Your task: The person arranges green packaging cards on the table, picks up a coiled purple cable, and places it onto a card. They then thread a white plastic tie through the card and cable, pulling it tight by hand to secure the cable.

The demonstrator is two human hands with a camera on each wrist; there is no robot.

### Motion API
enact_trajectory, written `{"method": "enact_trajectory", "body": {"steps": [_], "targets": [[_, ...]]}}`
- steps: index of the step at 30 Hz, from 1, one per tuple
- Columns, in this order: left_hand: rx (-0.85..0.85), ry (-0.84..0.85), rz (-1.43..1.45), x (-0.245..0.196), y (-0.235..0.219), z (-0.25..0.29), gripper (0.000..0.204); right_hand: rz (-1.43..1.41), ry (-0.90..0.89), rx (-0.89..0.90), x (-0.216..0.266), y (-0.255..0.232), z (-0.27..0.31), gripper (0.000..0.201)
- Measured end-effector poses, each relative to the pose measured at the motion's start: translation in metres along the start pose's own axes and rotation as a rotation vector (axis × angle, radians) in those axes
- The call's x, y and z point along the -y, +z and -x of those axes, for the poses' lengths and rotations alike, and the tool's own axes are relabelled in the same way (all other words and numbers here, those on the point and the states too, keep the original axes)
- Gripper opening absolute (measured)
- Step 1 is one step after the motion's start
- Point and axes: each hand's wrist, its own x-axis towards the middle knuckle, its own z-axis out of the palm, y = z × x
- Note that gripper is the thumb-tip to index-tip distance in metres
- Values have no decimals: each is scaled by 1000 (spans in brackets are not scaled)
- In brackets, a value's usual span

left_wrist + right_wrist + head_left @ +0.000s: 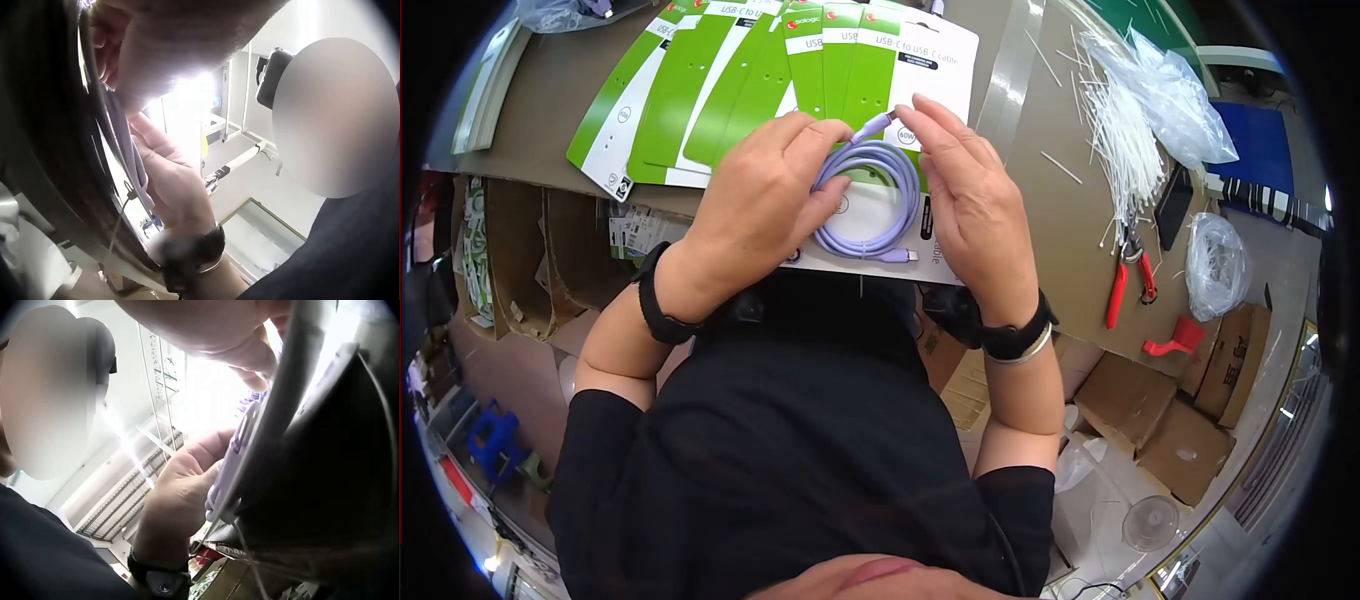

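A coiled lilac cable (pixel 907 205) lies over a white card (pixel 870 215) at the table's front edge. My left hand (pixel 770 190) grips the coil's left side, thumb inside the loop and index finger at its top. One plug (pixel 878 125) points up right from the coil; the other plug (pixel 900 256) lies at the bottom, beside a small tie. My right hand (pixel 980 200) has its fingers extended, fingertips touching the upper plug's end. In the left wrist view, the right hand (pixel 178 187) is beside the cable; the right wrist view shows the left hand (pixel 178 497) at the coil.
Green and white cards (pixel 730 90) overlap across the table's back. To the right lie white ties (pixel 1125 150), red-handled pliers (pixel 1118 290), clear plastic bags (pixel 1165 100) and a red piece (pixel 1175 337). Cardboard boxes (pixel 1125 395) stand below the table at the right.
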Motion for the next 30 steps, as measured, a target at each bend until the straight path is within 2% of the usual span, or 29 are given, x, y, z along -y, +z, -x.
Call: {"method": "enact_trajectory", "body": {"steps": [5,9,12,17,20,30], "targets": [[-33,-20,-70,4,-5,2,30,-148,66,123,14,-22,10,39],[-39,70,-79,5,-4,2,31,-116,194,164,19,-28,8,41],[16,98,-70,5,-7,4,33,-3,-5,112,14,-14,-11,33],[-10,127,-82,4,-7,8,36,-13,-36,186,6,3,-21,21],[5,83,-106,1,-6,9,38,4,-31,60,8,6,-22,10],[22,86,-151,-3,-5,10,39,70,28,-6,5,11,-21,8]]}}
